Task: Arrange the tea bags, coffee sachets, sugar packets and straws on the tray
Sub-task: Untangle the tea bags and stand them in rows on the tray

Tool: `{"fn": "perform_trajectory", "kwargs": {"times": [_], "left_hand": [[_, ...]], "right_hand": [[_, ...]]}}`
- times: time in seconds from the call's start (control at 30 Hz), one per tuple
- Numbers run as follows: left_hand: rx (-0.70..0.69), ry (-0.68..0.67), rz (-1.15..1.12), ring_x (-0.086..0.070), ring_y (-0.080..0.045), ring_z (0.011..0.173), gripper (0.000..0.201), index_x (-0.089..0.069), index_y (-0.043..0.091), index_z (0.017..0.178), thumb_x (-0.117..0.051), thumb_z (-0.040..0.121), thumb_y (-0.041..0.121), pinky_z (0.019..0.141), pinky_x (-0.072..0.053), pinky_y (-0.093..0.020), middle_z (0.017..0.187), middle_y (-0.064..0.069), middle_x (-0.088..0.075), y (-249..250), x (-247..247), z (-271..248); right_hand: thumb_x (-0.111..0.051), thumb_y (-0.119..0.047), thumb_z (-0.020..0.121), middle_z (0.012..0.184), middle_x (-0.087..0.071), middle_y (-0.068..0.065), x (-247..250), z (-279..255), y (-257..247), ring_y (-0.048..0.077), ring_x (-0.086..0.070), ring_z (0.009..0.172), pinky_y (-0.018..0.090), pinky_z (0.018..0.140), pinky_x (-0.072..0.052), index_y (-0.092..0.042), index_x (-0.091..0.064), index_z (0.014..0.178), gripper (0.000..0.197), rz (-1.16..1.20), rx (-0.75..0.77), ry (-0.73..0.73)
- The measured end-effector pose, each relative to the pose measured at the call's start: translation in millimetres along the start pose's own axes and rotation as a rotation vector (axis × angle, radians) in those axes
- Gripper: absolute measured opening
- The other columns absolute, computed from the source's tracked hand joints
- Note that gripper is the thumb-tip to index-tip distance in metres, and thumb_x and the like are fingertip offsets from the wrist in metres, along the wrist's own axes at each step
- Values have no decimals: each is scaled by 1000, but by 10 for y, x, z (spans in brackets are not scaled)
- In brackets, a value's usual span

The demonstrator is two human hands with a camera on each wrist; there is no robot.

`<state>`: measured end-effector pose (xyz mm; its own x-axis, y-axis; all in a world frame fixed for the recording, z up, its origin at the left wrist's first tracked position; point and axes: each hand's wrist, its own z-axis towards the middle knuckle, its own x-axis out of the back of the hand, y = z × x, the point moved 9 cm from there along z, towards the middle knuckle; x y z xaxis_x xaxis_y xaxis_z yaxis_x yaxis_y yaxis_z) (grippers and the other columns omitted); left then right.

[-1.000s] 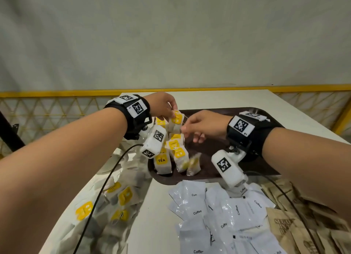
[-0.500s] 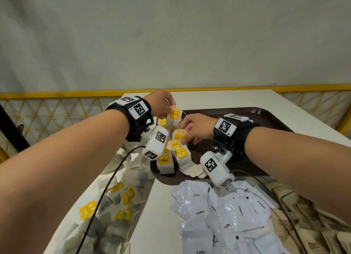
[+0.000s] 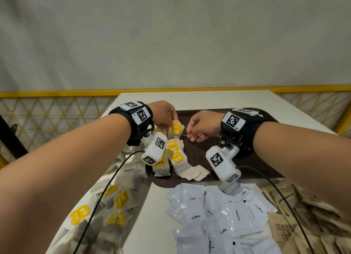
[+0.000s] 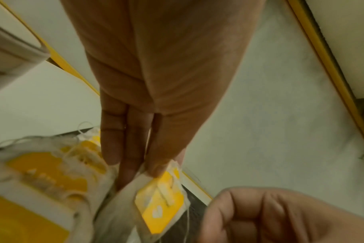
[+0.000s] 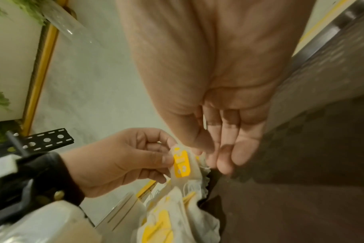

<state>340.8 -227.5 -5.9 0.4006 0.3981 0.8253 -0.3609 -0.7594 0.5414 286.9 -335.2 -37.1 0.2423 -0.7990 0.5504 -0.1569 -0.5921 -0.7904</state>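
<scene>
My left hand (image 3: 172, 121) pinches a tea bag (image 3: 177, 129) with a yellow tag by its top and holds it just above the left end of the dark brown tray (image 3: 199, 153). The same tea bag (image 4: 162, 208) hangs below my left hand (image 4: 148, 171) in the left wrist view. My right hand (image 3: 190, 135) is beside it, thumb and forefinger pinching the bag's string; the other fingers are relaxed. A row of tea bags (image 3: 175, 153) leans along the tray's left edge below. In the right wrist view my right hand (image 5: 199, 152) meets the tea bag (image 5: 182, 164).
White coffee sachets (image 3: 218, 215) lie heaped on the table in front of the tray. Brown sugar packets (image 3: 303, 225) are piled at the right. Loose tea bags (image 3: 115, 202) are scattered at the left. Two pale tea bags (image 3: 194, 173) lie flat at the tray's front.
My right hand pressed on the tea bag row half a second ago and has risen to the held bag's string. My left hand keeps the tea bag in about the same place.
</scene>
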Motion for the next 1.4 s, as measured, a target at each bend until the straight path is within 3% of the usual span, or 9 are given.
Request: {"fn": "perform_trajectory", "kwargs": {"times": [0.1, 0.17, 0.37, 0.63, 0.8, 0.9, 1.1, 1.23, 1.4], "left_hand": [[10, 26, 18, -65, -20, 76, 15, -64, 14, 90, -59, 88, 0, 77, -56, -30, 88, -8, -66, -6, 30, 19], [12, 36, 15, -65, -20, 76, 17, -68, 12, 95, -58, 88, 0, 78, -56, -30, 86, -8, -67, -16, 58, 24], [-3, 36, 20, -66, -19, 81, 18, -71, 17, 88, -68, 82, 0, 83, -57, -32, 87, -5, -69, -52, 79, 42], [-39, 94, 121, -65, -20, 84, 15, -68, 20, 85, -67, 85, 5, 82, -57, -34, 78, 5, -65, -26, 192, 88], [-60, 87, 150, -64, -15, 72, 11, -68, 19, 85, -69, 84, 8, 77, -57, -31, 74, 7, -65, -14, 143, 128], [-67, 108, 183, -58, -9, 63, 9, -68, 16, 88, -69, 84, 9, 74, -54, -30, 73, 8, -62, 5, 106, 131], [4, 240, 150, -63, -20, 81, 16, -64, 22, 82, -70, 79, 8, 79, -55, -34, 91, -2, -67, -72, 259, 95], [24, 215, 108, -63, -15, 73, 13, -66, 21, 85, -69, 81, 9, 75, -55, -31, 91, -4, -71, -121, 307, 51], [-15, 172, 229, -61, -17, 97, 22, -70, 18, 106, -71, 84, 22, 82, -48, -27, 102, 1, -63, -36, 176, 51]], "right_hand": [[-67, 2, 84, 79, -63, 17, -40, 27, -46, 26, -62, 77, 30, 73, -53, -7, -59, 80, 13, 8, 28, 18], [-68, 3, 84, 83, -57, 22, -115, 43, -98, 28, -53, 77, 28, 64, -47, -4, -59, 78, 13, 28, 48, -16], [-72, 5, 79, 76, -60, 14, -55, 149, -183, 19, -56, 62, 19, 48, -51, -9, -57, 74, 22, 1, 76, 124], [-70, 3, 81, 79, -63, 8, 36, 195, -229, 11, -61, 60, 24, 59, -56, -13, -60, 80, 19, -236, 129, 132], [-68, -1, 85, 88, -62, 6, -121, 165, -231, 16, -62, 78, 36, 81, -59, -6, -65, 101, 16, -196, 178, -37], [-65, 0, 87, 91, -64, 7, -212, 167, -233, 18, -64, 82, 36, 80, -58, -4, -64, 104, 17, -144, 174, -96], [-67, -2, 86, 90, -66, 14, -133, 244, -258, 13, -65, 68, 25, 65, -57, -7, -65, 96, 12, -182, 138, 23], [-69, -3, 84, 92, -67, 17, -212, 249, -216, 16, -65, 77, 29, 75, -57, -11, -65, 93, 12, -166, 123, -55], [-70, -10, 85, 91, -68, 12, -266, 194, -188, 16, -65, 81, 31, 81, -56, -17, -68, 90, 8, -195, 131, -111]]}}
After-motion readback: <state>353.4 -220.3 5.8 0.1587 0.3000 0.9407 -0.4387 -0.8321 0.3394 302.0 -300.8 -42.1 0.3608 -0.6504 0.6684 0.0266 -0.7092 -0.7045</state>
